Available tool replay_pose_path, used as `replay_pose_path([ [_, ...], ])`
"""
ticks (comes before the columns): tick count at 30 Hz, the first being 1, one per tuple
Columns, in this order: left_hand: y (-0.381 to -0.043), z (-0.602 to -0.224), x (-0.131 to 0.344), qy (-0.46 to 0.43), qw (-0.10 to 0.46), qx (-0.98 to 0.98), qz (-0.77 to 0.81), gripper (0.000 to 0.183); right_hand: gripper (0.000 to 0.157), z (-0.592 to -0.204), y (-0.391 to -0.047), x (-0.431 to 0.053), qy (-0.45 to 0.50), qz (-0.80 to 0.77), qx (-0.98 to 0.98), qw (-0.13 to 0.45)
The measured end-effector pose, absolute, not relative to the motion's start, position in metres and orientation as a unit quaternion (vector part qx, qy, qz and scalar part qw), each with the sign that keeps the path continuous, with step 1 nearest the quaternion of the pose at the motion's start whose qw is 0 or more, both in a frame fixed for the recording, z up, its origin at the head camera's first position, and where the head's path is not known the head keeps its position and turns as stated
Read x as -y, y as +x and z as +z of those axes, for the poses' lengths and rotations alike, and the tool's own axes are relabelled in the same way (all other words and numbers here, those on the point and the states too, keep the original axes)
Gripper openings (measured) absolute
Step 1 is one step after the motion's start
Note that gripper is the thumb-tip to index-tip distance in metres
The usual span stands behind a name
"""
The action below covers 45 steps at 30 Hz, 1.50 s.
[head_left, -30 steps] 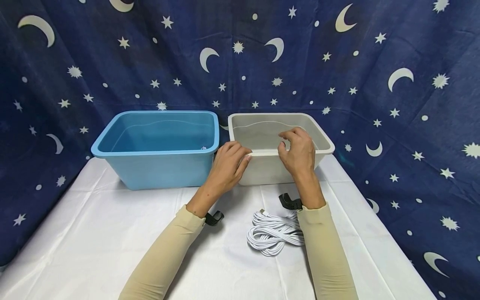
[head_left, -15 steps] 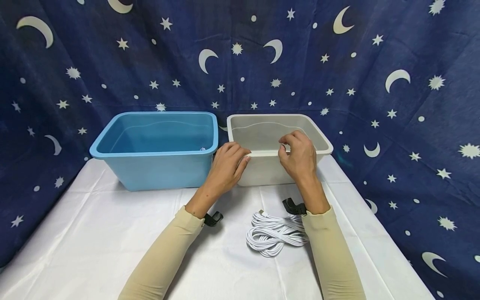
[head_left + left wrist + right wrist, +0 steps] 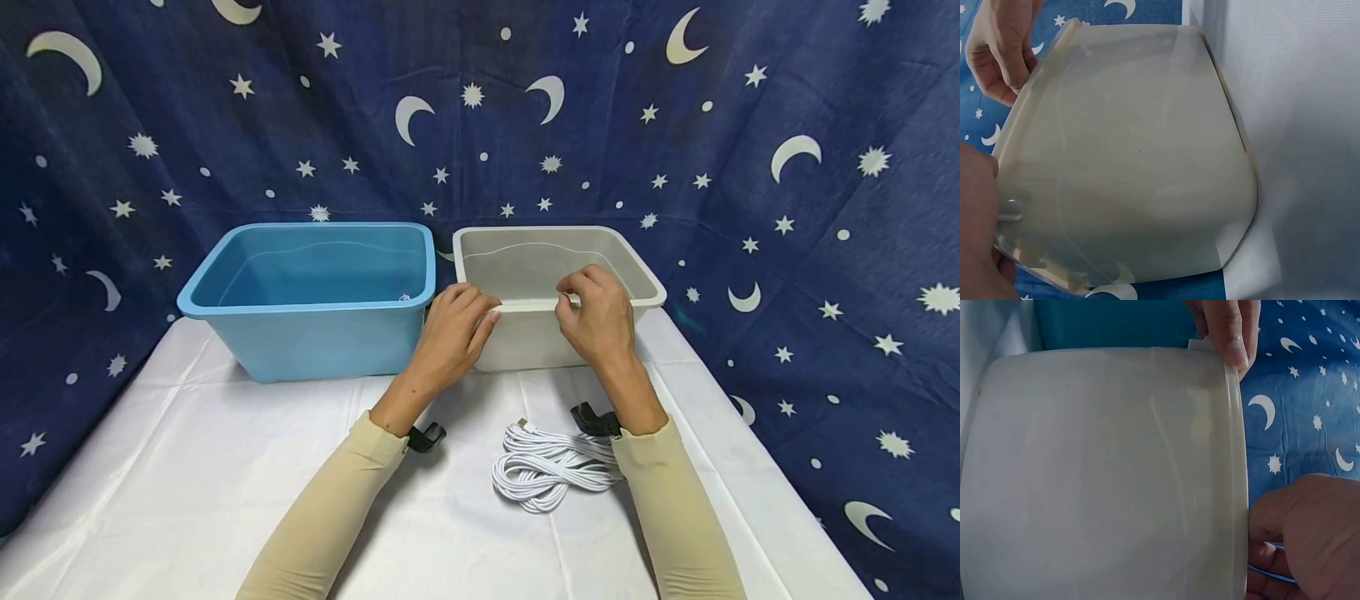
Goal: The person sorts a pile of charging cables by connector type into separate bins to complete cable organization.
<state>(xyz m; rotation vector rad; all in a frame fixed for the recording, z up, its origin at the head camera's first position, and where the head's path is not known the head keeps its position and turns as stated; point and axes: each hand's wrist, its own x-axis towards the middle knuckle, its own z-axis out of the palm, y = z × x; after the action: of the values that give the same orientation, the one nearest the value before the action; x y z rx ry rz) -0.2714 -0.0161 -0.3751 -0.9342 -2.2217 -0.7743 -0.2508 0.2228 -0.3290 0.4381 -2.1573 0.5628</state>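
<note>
A pale grey plastic bin (image 3: 525,337) stands upright on the white-covered table. My left hand (image 3: 453,329) holds its front-left rim, with the thumb outside and the fingers over the edge; the right wrist view shows this left hand (image 3: 1229,334) on the rim. My right hand (image 3: 603,317) is over the front rim towards the right, its fingers loosely curled; no separate thing shows in it. In the right wrist view, the right hand's thumb (image 3: 1266,515) lies against the rim edge. A looped white cable (image 3: 551,471) with a metal-tipped plug lies below the right wrist.
Left of the grey bin stands a larger blue bin (image 3: 322,342), with a small pale mark inside near its right end. The white cloth (image 3: 187,467) covers the table. A dark blue curtain (image 3: 360,108) with moons and stars hangs behind and at both sides.
My right forearm has shifted slightly to the right and nearer, uncovering more cable. The right thumb and index fingertip are closer together. The left hand stays on the rim.
</note>
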Motion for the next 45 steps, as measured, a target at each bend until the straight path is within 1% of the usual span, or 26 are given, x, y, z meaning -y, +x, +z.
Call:
replay_pose_path([
  [8, -0.271, -0.377, 0.016, -0.354, 0.303, 0.835, -0.292, 0.028, 0.009, -0.334, -0.248, -0.223, 0.208, 0.207, 0.855, 0.428],
  [16, -0.273, -0.376, 0.017, -0.356, 0.307, 0.834, -0.289, 0.028, 0.009, -0.343, -0.237, -0.224, 0.266, 0.186, 0.839, 0.437],
  [21, -0.273, -0.375, 0.017, -0.354, 0.307, 0.835, -0.288, 0.028, 0.011, -0.346, -0.224, -0.222, 0.295, 0.176, 0.844, 0.412],
  [28, -0.271, -0.374, 0.017, -0.355, 0.3, 0.838, -0.285, 0.029, 0.009, -0.349, -0.212, -0.222, 0.304, 0.189, 0.846, 0.396],
  [33, -0.272, -0.374, 0.017, -0.354, 0.301, 0.839, -0.284, 0.029, 0.008, -0.354, -0.21, -0.225, 0.322, 0.187, 0.847, 0.38],
  [45, -0.272, -0.374, 0.018, -0.356, 0.302, 0.836, -0.286, 0.029, 0.003, -0.377, -0.207, -0.233, 0.362, 0.151, 0.863, 0.319],
])
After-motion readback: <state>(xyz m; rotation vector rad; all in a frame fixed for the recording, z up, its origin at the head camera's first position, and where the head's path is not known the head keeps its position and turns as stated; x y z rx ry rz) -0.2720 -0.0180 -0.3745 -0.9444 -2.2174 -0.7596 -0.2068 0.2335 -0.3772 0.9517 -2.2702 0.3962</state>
